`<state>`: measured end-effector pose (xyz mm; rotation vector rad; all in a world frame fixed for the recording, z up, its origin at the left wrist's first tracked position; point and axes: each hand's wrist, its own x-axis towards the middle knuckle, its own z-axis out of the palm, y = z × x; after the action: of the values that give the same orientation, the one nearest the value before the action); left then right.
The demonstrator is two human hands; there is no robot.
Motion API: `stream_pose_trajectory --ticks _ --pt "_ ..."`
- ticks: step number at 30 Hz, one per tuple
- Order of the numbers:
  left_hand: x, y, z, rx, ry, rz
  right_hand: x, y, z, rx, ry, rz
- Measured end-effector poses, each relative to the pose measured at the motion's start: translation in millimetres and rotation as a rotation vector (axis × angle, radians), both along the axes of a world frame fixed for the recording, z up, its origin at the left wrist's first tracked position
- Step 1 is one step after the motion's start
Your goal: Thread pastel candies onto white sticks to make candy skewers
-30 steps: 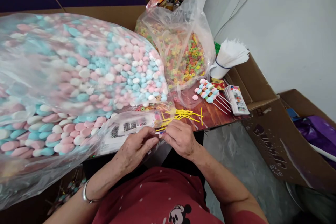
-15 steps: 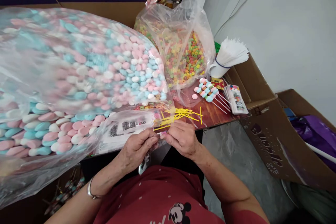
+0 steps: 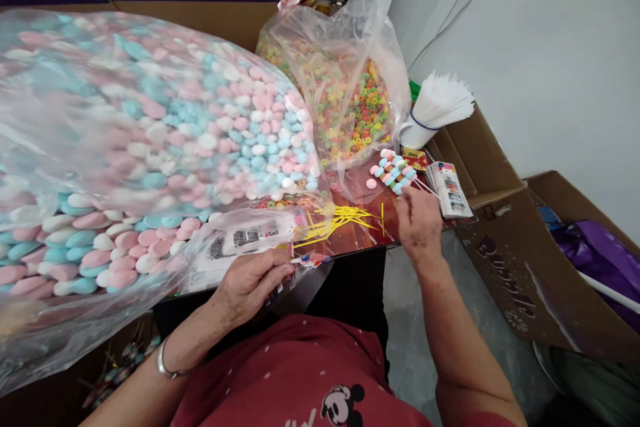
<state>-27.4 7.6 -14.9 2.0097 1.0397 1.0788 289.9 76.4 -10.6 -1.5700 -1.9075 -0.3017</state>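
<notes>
Wrapper [image 3: 315, 259] sat pinched in my left hand [image 3: 260, 280]; my right hand [image 3: 421, 223], half-curled, reached the skewers [image 3: 394, 172] (from afar, grip unclear), where I judged a gentle touch best.

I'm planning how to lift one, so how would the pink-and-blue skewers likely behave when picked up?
The skewers would probably feel tip-heavy, since the pink and blue pieces cluster at one end of the sticks. The sticks look thin, so might flex slightly. Neighbouring skewers could shift too, as they lie close side by side.
</notes>
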Motion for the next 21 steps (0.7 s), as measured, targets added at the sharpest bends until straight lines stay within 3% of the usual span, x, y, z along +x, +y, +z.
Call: stream_pose_trajectory --ticks 2,5,12,17,21 --pt "-3 2 0.3 -0.009 0.007 0.003 27 11 -9.1 -0.11 -0.219 -0.142" --pt "-5 5 -0.1 -0.044 0.024 0.004 45 17 -18.3 -0.264 -0.448 -0.211" --pt "-8 9 -7.8 -0.074 -0.012 0.028 49 31 -23.5 -0.297 -0.448 -0.276" --pt "-15 6 -10.4 -0.212 -0.061 0.081 54 25 -15.0 -0.07 -0.191 -0.152" --pt "-16 4 -10.2 -0.404 -0.197 0.115 34 -2 8.1 0.053 0.031 0.155"
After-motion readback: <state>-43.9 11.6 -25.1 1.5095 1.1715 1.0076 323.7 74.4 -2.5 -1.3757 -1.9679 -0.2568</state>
